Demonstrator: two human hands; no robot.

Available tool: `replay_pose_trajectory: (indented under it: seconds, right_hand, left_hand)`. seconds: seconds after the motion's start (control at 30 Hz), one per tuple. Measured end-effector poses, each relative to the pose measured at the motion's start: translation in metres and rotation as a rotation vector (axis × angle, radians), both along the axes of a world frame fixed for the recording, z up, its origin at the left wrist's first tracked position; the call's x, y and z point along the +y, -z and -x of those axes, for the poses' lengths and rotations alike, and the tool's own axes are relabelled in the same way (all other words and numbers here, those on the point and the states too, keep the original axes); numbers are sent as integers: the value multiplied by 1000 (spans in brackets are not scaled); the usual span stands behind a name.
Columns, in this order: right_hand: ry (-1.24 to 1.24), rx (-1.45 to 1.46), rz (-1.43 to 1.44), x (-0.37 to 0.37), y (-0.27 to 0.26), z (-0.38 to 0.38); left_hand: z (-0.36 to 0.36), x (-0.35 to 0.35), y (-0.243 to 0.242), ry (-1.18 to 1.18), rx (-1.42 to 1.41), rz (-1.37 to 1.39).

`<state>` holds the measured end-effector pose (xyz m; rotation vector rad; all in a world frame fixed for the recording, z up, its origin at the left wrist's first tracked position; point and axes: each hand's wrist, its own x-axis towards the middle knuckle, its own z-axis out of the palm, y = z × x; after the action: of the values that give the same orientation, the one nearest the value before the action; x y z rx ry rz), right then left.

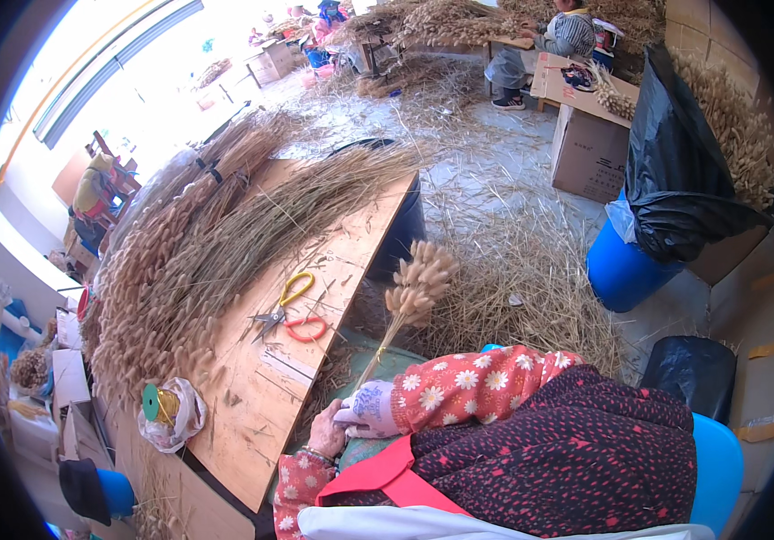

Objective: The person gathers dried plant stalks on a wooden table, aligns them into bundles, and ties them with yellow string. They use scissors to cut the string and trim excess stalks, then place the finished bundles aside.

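A bunch of dried bunny-tail grass (420,283) stands tilted over my lap, its fluffy heads up and a gold tie (380,352) around its stems. My right hand (370,408), in a pale glove with blue print, grips the lower stems. Bare and with curled fingers, my left hand (327,430) meets the gloved fingertips there; whether it also holds stems is hidden. Beside my hands, scissors (280,314) with one yellow and one red handle lie spread on the wooden table (252,405). A green spool of gold wire (161,405) sits in a plastic bag at the table's near corner.
Long-stemmed dried grass (225,243) covers the table's far side. Loose straw (528,270) litters the floor. To the right stand a blue bin (629,263) with a black bag (677,169) and a cardboard box (586,152). A seated co-worker (565,37) handles grass farther off.
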<state>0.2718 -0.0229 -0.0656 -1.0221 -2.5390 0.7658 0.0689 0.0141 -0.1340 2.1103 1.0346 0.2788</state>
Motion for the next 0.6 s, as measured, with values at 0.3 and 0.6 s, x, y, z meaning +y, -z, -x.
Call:
replay_pose_trajectory:
  seconds: [0.3, 0.6]
  right_hand:
    - [37, 48, -20, -2, -10, -3]
    - [2, 45, 49, -1, -10, -5]
  left_hand:
    - [-11, -5, -73, -439, -48, -205]
    - [20, 3, -155, -840, -690, -637]
